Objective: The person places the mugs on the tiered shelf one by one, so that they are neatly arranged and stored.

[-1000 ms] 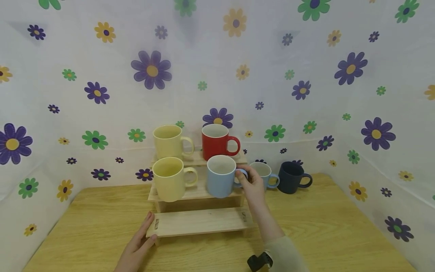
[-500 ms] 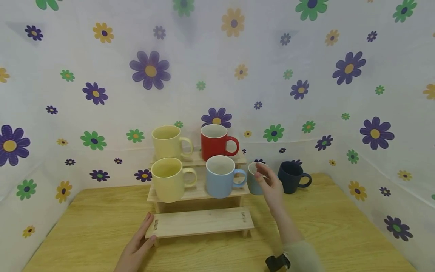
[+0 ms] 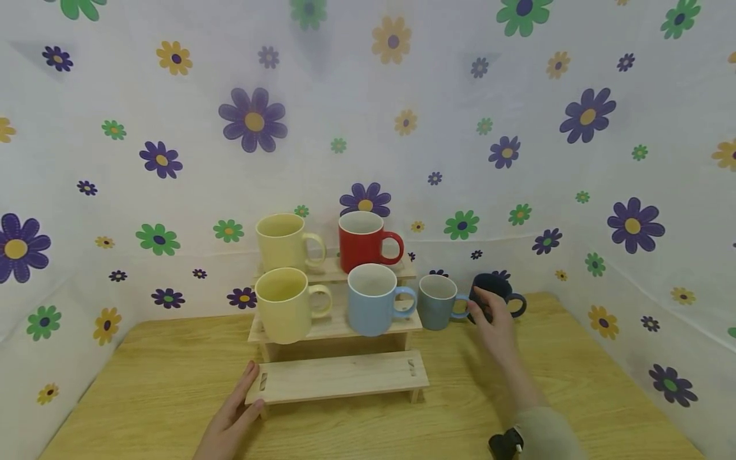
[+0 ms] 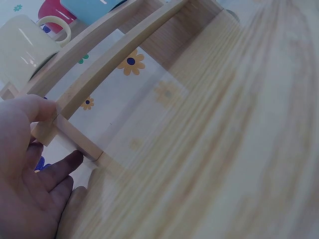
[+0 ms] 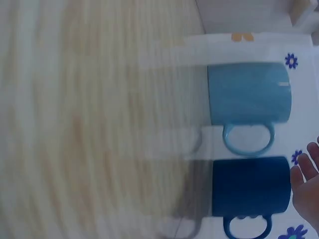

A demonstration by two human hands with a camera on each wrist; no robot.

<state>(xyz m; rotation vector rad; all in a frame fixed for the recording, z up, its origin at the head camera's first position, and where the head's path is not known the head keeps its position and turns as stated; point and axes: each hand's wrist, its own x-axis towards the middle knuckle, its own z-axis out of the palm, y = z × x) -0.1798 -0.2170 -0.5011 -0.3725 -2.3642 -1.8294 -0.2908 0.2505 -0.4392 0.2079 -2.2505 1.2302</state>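
Observation:
My left hand (image 3: 230, 412) holds the left end of the lowest step of a three-step wooden rack (image 3: 345, 377), thumb at the front corner. In the left wrist view the left hand (image 4: 30, 164) has its fingers around that end by the leg. My right hand (image 3: 497, 326) is in front of a navy mug (image 3: 489, 281), fingers loosely extended near its rim. Beside it stands a grey-blue mug (image 3: 435, 310), handle to the right. In the right wrist view, fingertips (image 5: 297, 175) show at the navy mug's rim (image 5: 251, 184).
On the rack's middle step stand a yellow mug (image 3: 284, 313) and a light blue mug (image 3: 370, 303). The top step bears another yellow mug (image 3: 282, 243) and a red mug (image 3: 359, 243). A flowered cloth (image 3: 322, 166) hangs behind the wooden table (image 3: 144, 377).
My right hand has let go of the light blue mug's handle and moved right, past the grey-blue mug to the navy mug. The left hand stays on the rack.

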